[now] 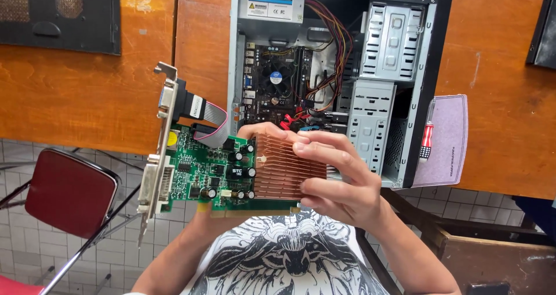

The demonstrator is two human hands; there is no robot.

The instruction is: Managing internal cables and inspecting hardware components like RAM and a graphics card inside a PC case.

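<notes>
I hold a green graphics card (202,170) above my lap, in front of the table edge. It has a copper finned heatsink (278,167), a metal slot bracket (155,173) on its left and a grey ribbon cable (211,124) at the top. My right hand (336,182) grips the card's right end, with its fingers laid over the heatsink. My left hand (202,208) is almost fully hidden behind the card. Only a fingertip shows under the bottom edge, and the forearm rises from the lower left.
An open computer case (428,69) lies on the wooden table (87,92), showing a motherboard with a fan (277,75), coloured cables and drive bays. A screwdriver (427,138) rests on a purple pad (449,138) to the right. A dark red chair (69,190) stands at left on the tiled floor.
</notes>
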